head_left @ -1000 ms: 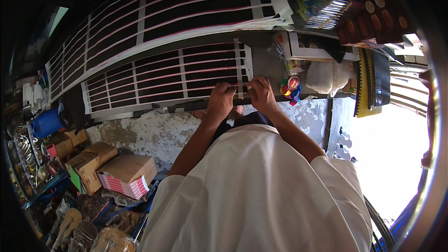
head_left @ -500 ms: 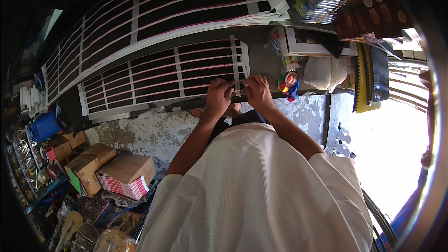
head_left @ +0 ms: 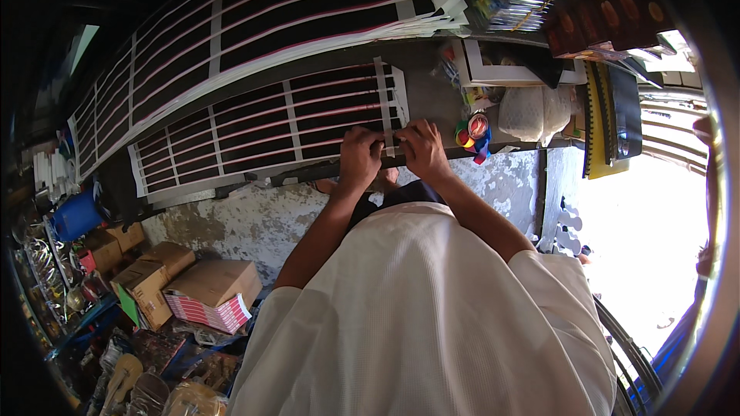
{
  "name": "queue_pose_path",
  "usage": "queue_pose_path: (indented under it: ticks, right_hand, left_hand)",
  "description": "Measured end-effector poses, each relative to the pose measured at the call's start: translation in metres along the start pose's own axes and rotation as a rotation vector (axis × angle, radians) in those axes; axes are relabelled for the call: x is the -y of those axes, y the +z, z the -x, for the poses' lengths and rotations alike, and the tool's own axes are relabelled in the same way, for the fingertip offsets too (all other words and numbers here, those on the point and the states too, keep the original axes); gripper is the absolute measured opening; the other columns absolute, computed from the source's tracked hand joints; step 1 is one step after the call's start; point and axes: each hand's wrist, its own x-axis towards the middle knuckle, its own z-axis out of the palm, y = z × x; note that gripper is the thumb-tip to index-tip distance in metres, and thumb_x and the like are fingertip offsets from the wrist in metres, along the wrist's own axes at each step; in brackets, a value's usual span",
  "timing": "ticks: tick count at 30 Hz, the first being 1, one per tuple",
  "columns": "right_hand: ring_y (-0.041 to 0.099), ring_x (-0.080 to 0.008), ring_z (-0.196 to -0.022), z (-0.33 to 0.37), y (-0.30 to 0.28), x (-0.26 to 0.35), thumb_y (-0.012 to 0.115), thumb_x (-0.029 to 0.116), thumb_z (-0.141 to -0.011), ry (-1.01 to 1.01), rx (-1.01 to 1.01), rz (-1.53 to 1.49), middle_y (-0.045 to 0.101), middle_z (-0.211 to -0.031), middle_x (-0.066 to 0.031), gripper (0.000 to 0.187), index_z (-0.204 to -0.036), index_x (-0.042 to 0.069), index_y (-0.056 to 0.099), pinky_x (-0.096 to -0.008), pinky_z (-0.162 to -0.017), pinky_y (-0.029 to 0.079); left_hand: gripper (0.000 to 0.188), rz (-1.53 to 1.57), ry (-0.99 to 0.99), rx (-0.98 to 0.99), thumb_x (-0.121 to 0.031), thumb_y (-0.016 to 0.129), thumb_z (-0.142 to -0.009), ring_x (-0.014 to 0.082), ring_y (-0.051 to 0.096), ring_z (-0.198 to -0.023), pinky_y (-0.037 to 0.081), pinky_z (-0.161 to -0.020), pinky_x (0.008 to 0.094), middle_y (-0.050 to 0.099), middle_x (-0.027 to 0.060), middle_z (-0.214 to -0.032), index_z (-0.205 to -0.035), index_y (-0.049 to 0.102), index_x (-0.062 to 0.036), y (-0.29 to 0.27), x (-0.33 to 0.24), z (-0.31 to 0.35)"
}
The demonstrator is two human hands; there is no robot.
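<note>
Counter (head_left: 425,69) dark — striped sheet (head_left: 253,119) atop; boxes (head_left: 212,279) (cardboard) leftward.

White-striped black paper sheet (head_left: 262,132) on dark bench (head_left: 424,73), left hand (head_left: 360,156) and right hand (head_left: 422,148) at its near right corner. White-striped black paper stack (head_left: 289,11) behind. Rightward: round multicoloured ribbon coil (head_left: 477,126), then translucent white plastic bag (head_left: 532,114). Brown cardboard box (head_left: 216,281) low left.
</note>
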Motion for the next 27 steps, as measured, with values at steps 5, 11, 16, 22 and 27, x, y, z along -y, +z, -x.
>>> queue_pose_path:
  ticks: [5,11,16,22,27]
  right_hand:
    - [0.065,-0.0396,-0.108,0.001,0.001,0.000,0.072,0.001,-0.086,0.041,-0.003,-0.024,0.065,-0.116,-0.0135,0.027,-0.112,0.009,0.075,-0.0522,-0.099,0.052]
    - [0.063,-0.0409,-0.115,0.000,-0.008,0.011,0.073,0.002,-0.085,0.053,0.051,-0.015,0.064,-0.121,-0.0141,0.034,-0.118,0.011,0.072,-0.0542,-0.100,0.052]
    - [0.060,-0.0395,-0.122,0.008,-0.015,0.029,0.074,0.002,-0.083,-0.001,0.200,0.022,0.062,-0.130,-0.0115,0.033,-0.115,0.013,0.075,-0.0552,-0.102,0.050]
    - [0.059,-0.0382,-0.122,0.006,-0.009,0.025,0.077,0.002,-0.081,0.018,0.167,0.050,0.062,-0.129,-0.0092,0.021,-0.099,0.012,0.079,-0.0544,-0.103,0.050]
    - [0.059,-0.0380,-0.121,0.007,-0.006,0.022,0.077,0.002,-0.081,0.023,0.157,0.039,0.062,-0.128,-0.0076,0.022,-0.100,0.013,0.079,-0.0540,-0.102,0.050]
  left_hand:
    - [0.020,-0.033,0.043,0.000,-0.001,0.084,-0.086,0.0385,0.069,-0.100,0.057,-0.090,0.0501,0.072,0.0132,-0.101,-0.104,0.079,-0.0064,-0.002,-0.005,-0.001]
    - [0.020,-0.042,0.078,-0.010,0.000,0.084,-0.086,0.0378,0.069,-0.099,0.057,-0.089,0.0490,0.072,0.0129,-0.103,-0.104,0.079,-0.0060,-0.002,-0.004,0.004]
    - [0.016,-0.016,0.084,0.013,0.001,0.084,-0.085,0.0367,0.070,-0.099,0.057,-0.089,0.0481,0.072,0.0121,-0.102,-0.100,0.080,-0.0047,-0.003,0.004,0.003]
    - [0.012,0.001,0.084,-0.008,0.002,0.083,-0.086,0.0374,0.070,-0.099,0.057,-0.088,0.0488,0.071,0.0125,-0.101,-0.096,0.079,-0.0037,-0.004,0.001,0.003]
    - [0.010,0.004,0.091,-0.004,0.001,0.083,-0.086,0.0376,0.069,-0.098,0.057,-0.087,0.0493,0.071,0.0126,-0.100,-0.093,0.077,-0.0033,-0.005,0.000,0.003]
